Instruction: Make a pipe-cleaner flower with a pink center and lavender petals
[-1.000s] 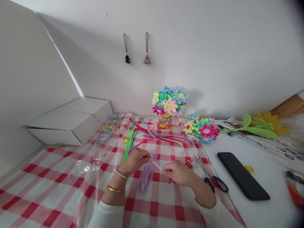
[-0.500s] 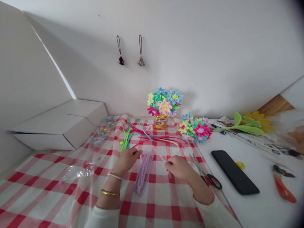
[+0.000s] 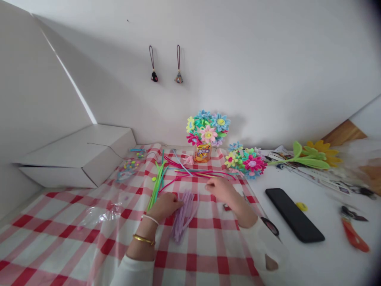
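My left hand [image 3: 166, 206] lies on the red-and-white checked tablecloth [image 3: 59, 238], its fingertips at the upper end of a bundle of lilac pipe cleaners [image 3: 184, 216]. Whether it grips them I cannot tell. My right hand [image 3: 222, 190] hovers just past the bundle, close to a spread of pink, yellow and teal pipe cleaners [image 3: 199, 173], and shows nothing in its fingers. Bright green pipe cleaners [image 3: 157, 184] lie left of my left hand.
Behind stands a jar [image 3: 203, 153] holding a pipe-cleaner flower bouquet [image 3: 207, 131], with loose flowers [image 3: 248, 163] to its right. On the white surface are a black slab [image 3: 294, 215] and scissors [image 3: 270, 226], partly under my right sleeve. A white box [image 3: 74, 157] stands left.
My right hand has moved away from me, off the lilac bundle's side toward the coloured pipe cleaners, and my right forearm now covers most of the scissors. My left hand has moved slightly toward the bundle.
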`<act>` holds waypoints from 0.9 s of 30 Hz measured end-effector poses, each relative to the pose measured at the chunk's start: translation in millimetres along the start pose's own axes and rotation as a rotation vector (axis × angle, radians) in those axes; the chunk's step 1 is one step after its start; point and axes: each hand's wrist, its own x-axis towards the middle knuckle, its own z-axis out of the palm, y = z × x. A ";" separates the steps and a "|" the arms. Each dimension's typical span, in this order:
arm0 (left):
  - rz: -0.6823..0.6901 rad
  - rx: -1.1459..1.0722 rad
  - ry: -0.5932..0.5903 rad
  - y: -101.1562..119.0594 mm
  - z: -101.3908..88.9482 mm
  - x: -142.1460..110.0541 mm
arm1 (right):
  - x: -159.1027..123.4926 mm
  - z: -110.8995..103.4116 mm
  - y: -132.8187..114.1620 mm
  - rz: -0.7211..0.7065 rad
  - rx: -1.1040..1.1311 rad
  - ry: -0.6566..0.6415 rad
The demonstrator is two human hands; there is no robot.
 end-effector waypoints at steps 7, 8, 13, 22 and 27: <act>-0.021 -0.072 0.001 -4.5 3.7 1.2 | 62.5 8.7 15.7 0.110 -0.224 0.124; -0.021 -0.080 -0.004 -5.2 4.3 1.4 | 64.3 13.5 15.0 0.101 -0.237 0.121; 0.001 -0.106 -0.026 -7.2 4.6 1.7 | 61.8 21.5 9.7 0.039 -0.254 0.151; -0.029 -0.185 0.000 -8.9 -1.8 -0.2 | 5.5 -13.4 8.0 -0.071 -0.134 0.176; -0.100 -0.183 0.126 -17.2 -5.4 3.8 | -42.5 -0.1 13.6 -0.032 -0.065 0.039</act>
